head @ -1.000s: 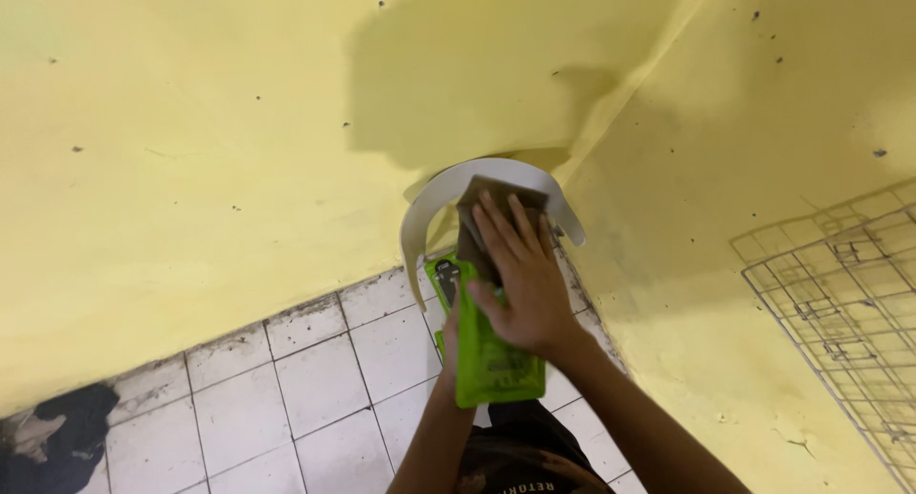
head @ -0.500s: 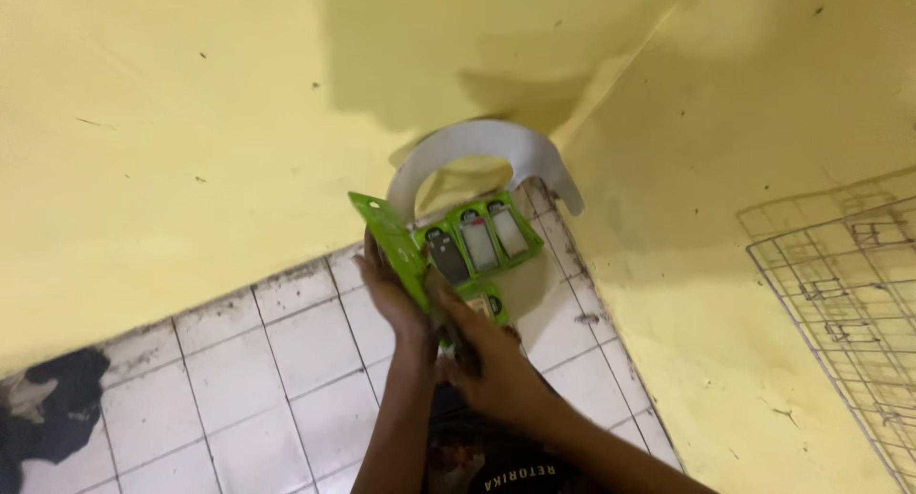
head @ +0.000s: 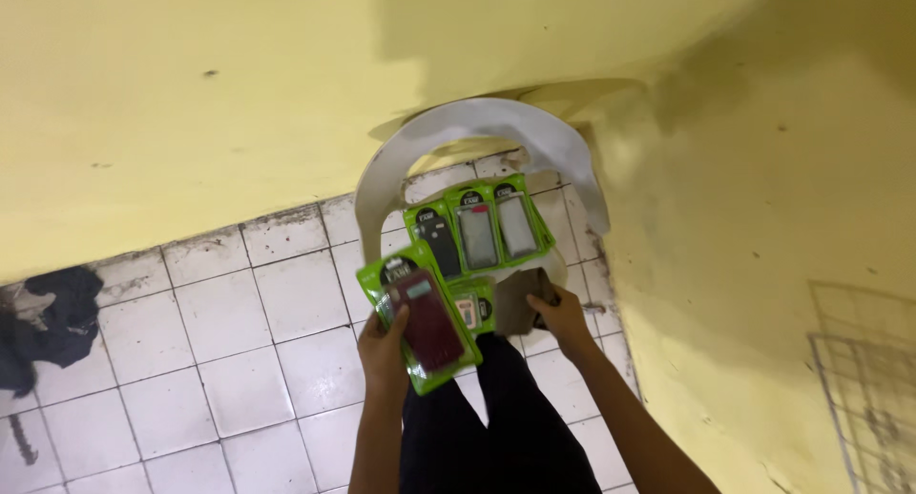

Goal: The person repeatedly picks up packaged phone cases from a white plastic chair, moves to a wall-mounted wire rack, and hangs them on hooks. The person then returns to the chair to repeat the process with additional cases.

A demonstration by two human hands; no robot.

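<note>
Sorting packets: left hand [head: 384, 346] grips a green packet [head: 420, 324], right hand [head: 563, 317] holds a brown card [head: 520, 301] (over the chair [head: 477, 122]); next probably needs careful placing.

The stack of green packs that both hands gripped together a second ago is now split. Three green packs [head: 480, 229] lie side by side on the white chair [head: 382, 184], at twelve o'clock from the hands. The left hand [head: 385, 346] lifts a dark red pack [head: 422, 317] apart at nine o'clock, while the right hand [head: 563, 320] moves off to three o'clock, holding a brown piece [head: 523, 298].
</note>
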